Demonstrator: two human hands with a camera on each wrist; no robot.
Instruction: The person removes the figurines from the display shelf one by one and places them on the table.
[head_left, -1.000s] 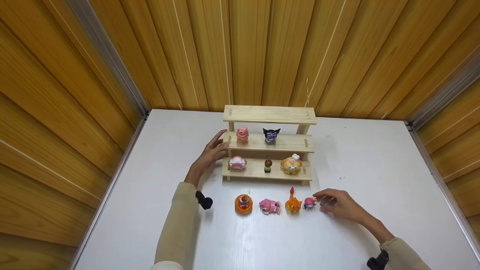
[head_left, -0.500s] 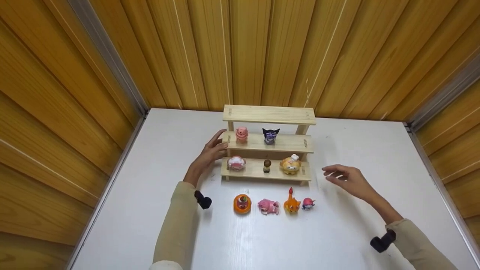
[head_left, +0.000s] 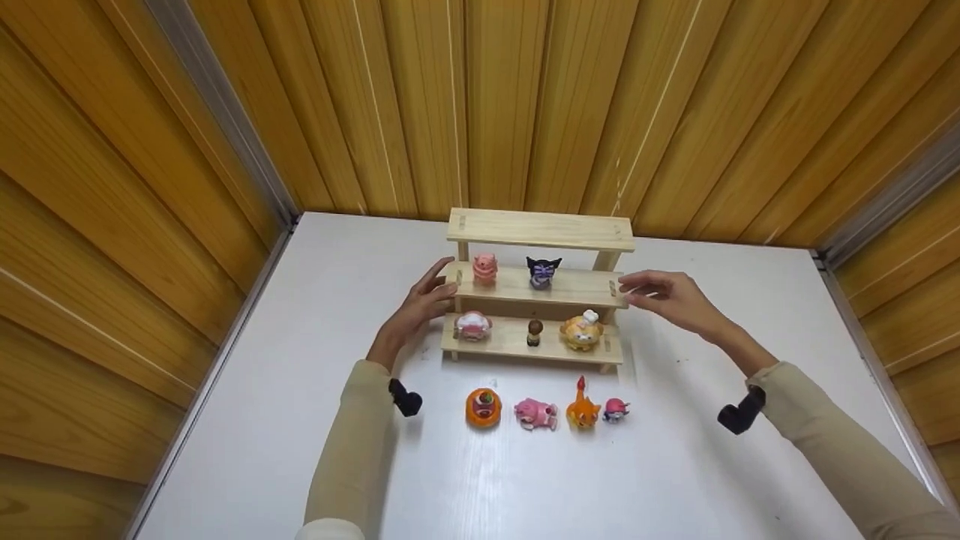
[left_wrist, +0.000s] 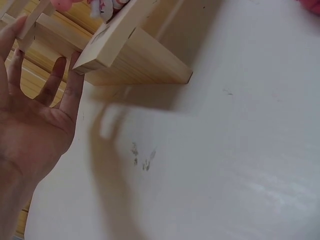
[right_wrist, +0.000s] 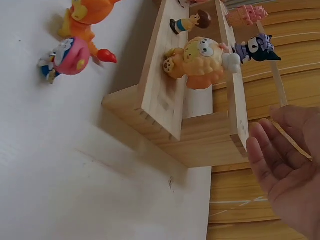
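A three-tier wooden display stand (head_left: 540, 229) stands between both hands. My left hand (head_left: 414, 313) touches the left end of its middle tier. In the left wrist view, the left hand's fingers (left_wrist: 72, 95) are fairly straight and spread against the board ends. At the right end of the middle tier is my right hand (head_left: 675, 302), fingers slightly bent, holding nothing; contact is hard to tell. A pink figurine (head_left: 484, 268) and a black-and-purple figurine (head_left: 541, 273) occupy the middle tier. Below them sit a pink-and-white figurine (head_left: 472, 327), a small brown-haired figurine (head_left: 534, 332) and a yellow chef-hat figurine (head_left: 582, 331).
In front of the stand, a row on the white table (head_left: 480, 487) holds an orange round toy (head_left: 484, 408), a pink lying figurine (head_left: 535, 413), an orange figurine with a red-tipped tail (head_left: 582, 412) and a small pink-and-blue figurine (head_left: 616, 409). Wood-patterned walls (head_left: 495, 105) surround the table.
My right hand has left the small pink-and-blue figurine, moving up and then left to the stand's right end. My left hand has stayed at the stand, and the figurines keep their places.
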